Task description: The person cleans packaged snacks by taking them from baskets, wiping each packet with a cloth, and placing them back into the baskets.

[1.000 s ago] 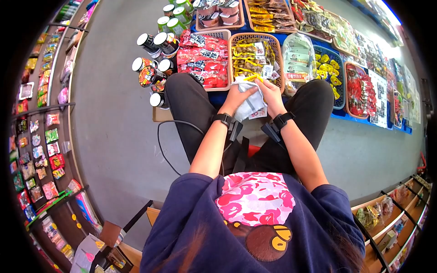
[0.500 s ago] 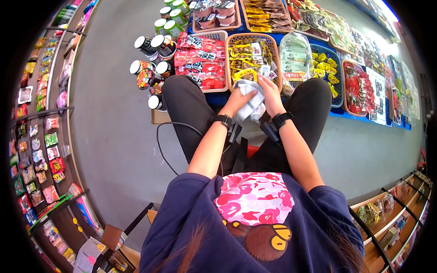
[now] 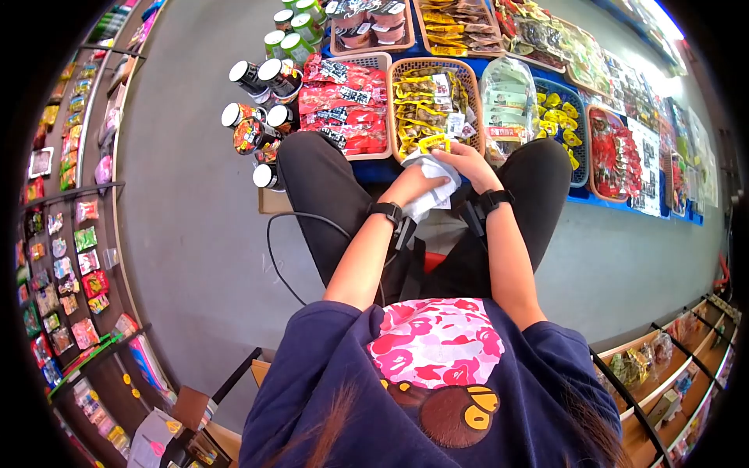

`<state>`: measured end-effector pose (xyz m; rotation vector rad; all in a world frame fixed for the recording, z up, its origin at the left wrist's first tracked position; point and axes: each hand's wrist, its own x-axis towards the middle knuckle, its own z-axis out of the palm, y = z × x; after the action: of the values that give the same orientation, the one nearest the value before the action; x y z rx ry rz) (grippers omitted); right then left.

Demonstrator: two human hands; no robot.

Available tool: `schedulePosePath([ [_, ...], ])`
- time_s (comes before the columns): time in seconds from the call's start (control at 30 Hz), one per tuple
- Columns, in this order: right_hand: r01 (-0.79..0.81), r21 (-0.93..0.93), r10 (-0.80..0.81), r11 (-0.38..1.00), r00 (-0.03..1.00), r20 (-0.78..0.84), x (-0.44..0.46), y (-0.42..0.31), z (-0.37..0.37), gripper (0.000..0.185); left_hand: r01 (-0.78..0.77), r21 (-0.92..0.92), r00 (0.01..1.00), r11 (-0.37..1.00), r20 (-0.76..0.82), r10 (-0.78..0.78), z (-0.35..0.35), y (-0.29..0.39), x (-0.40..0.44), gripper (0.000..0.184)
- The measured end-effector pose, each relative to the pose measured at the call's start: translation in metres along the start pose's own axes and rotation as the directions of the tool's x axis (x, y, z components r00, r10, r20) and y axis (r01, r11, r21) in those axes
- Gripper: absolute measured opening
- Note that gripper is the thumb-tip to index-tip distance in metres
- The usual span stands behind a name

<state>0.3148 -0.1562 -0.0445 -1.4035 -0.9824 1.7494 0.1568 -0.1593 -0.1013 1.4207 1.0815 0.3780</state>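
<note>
- From my remote station I see the grey floor [image 3: 211,234] spread wide on the left of the head view.
- The person I ride with sits in a navy T-shirt [image 3: 538,374] and black trousers [image 3: 316,179], knees parted toward the goods.
- Ahead of the knees I have a blue-covered worktop [image 3: 374,169], crowded with baskets.
- Closest to the hands is a peach basket [image 3: 479,117] of yellow-and-clear packets; red packets [image 3: 343,117] lie in the basket to its left, and a clear plastic bag [image 3: 507,93] lies to its right.
- Dark cups with white lids [image 3: 248,76] cluster left of the red packets.
- The left hand [image 3: 419,184] grasps a bunched white cloth, thumb across it.
- The right hand [image 3: 470,164] reaches in from the other side, fingertips against a packet; I cannot tell whether they pinch it.
- The white cloth [image 3: 427,204] hangs between the wrists, its top against the packet.
- That yellow packet [image 3: 434,144] sits at the basket's near rim, just above the cloth.
</note>
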Motion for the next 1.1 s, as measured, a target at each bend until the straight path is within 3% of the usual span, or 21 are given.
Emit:
schedulePosePath([
  [0.07, -0.092, -0.053, 0.09, 0.994, 0.995, -0.039, 0.002, -0.001, -0.01, 0.031, 0.024, -0.064, 0.997, 0.998, 0.071, -0.019, -0.004, 0.019, -0.007, 0.044],
  [0.17, -0.1, 0.176, 0.134, 0.979, 0.971, -0.198, 0.012, 0.011, -0.025, 0.031, 0.053, -0.019, 0.997, 0.998, 0.051, -0.052, -0.004, 0.017, -0.004, 0.042],
  [0.2, -0.084, 0.215, 0.144, 0.973, 0.95, -0.277, 0.016, 0.014, -0.031, 0.032, 0.106, 0.018, 0.994, 0.994, 0.032, -0.107, -0.006, 0.019, -0.004, 0.042],
  [0.27, 0.097, 0.408, 0.059, 0.908, 0.934, -0.352, 0.034, 0.028, -0.044, 0.03, 0.08, 0.014, 0.997, 0.997, -0.001, -0.08, -0.004, 0.012, 0.002, 0.044],
  [0.3, 0.112, 0.402, 0.075, 0.909, 0.904, -0.421, 0.042, 0.034, -0.053, 0.026, 0.129, 0.027, 0.991, 0.991, -0.029, -0.128, -0.004, 0.011, 0.004, 0.045],
  [0.33, 0.148, 0.269, 0.002, 0.952, 0.873, -0.488, 0.049, 0.032, -0.055, 0.024, 0.178, 0.041, 0.983, 0.983, -0.057, -0.175, -0.004, 0.01, 0.004, 0.045],
  [0.4, 0.147, -0.21, -0.24, 0.967, 0.807, -0.539, 0.061, 0.03, -0.056, 0.025, 0.199, 0.089, 0.979, 0.976, -0.054, -0.195, -0.006, 0.008, 0.002, 0.046],
  [0.43, -0.061, -0.549, -0.285, 0.834, 0.804, -0.522, 0.076, 0.037, -0.066, 0.022, 0.218, 0.138, 0.976, 0.966, -0.058, -0.212, -0.006, 0.009, 0.001, 0.047],
  [0.47, -0.104, -0.7, -0.347, 0.707, 0.811, -0.471, 0.064, 0.005, -0.043, 0.016, 0.232, 0.187, 0.972, 0.955, -0.066, -0.223, -0.006, 0.012, 0.0, 0.049],
  [0.5, 0.12, -0.819, -0.539, 0.561, 0.804, -0.251, 0.083, 0.01, -0.047, 0.015, 0.264, 0.209, 0.964, 0.941, -0.042, -0.262, -0.011, 0.013, -0.002, 0.051],
  [0.53, 0.331, -0.865, -0.668, 0.376, 0.744, -0.005, 0.094, 0.022, -0.046, 0.014, 0.205, 0.155, 0.979, 0.966, -0.05, -0.2, -0.013, 0.011, -0.004, 0.052],
  [0.63, 0.299, -0.82, -0.299, 0.489, 0.94, 0.165, 0.108, 0.042, -0.051, 0.022, 0.26, 0.234, 0.965, 0.937, -0.036, -0.259, -0.03, 0.043, -0.012, 0.051],
  [0.67, 0.299, -0.82, -0.298, 0.488, 0.94, 0.165, 0.113, 0.048, -0.05, 0.022, 0.279, 0.202, 0.96, 0.939, -0.056, -0.273, -0.032, 0.051, -0.016, 0.052],
  [0.73, 0.257, -0.812, -0.455, 0.523, 0.89, -0.011, 0.127, 0.063, -0.053, 0.022, 0.314, 0.145, 0.949, 0.938, -0.059, -0.309, -0.034, 0.052, -0.011, 0.054],
  [0.8, 0.281, -0.818, -0.464, 0.501, 0.886, 0.02, 0.135, 0.067, -0.061, 0.025, 0.319, 0.148, 0.948, 0.936, -0.062, -0.313, -0.033, 0.051, -0.007, 0.054],
  [0.87, 0.076, -0.889, -0.627, 0.451, 0.736, -0.254, 0.145, 0.061, -0.064, 0.03, 0.312, 0.133, 0.95, 0.941, -0.068, -0.306, -0.029, 0.044, -0.007, 0.054],
  [0.93, -0.124, -0.865, -0.572, 0.486, 0.704, -0.422, 0.164, 0.07, -0.085, 0.035, 0.308, 0.112, 0.951, 0.945, -0.07, -0.301, -0.028, 0.037, 0.0, 0.053],
  [1.03, -0.124, -0.865, -0.522, 0.485, 0.753, -0.401, 0.172, 0.083, -0.097, 0.037, 0.332, 0.158, 0.943, 0.93, -0.088, -0.321, -0.03, 0.041, 0.002, 0.049],
  [1.1, -0.233, -0.872, -0.451, 0.431, 0.781, -0.432, 0.171, 0.087, -0.09, 0.038, 0.327, 0.153, 0.945, 0.933, -0.083, -0.318, -0.032, 0.045, 0.004, 0.049],
])
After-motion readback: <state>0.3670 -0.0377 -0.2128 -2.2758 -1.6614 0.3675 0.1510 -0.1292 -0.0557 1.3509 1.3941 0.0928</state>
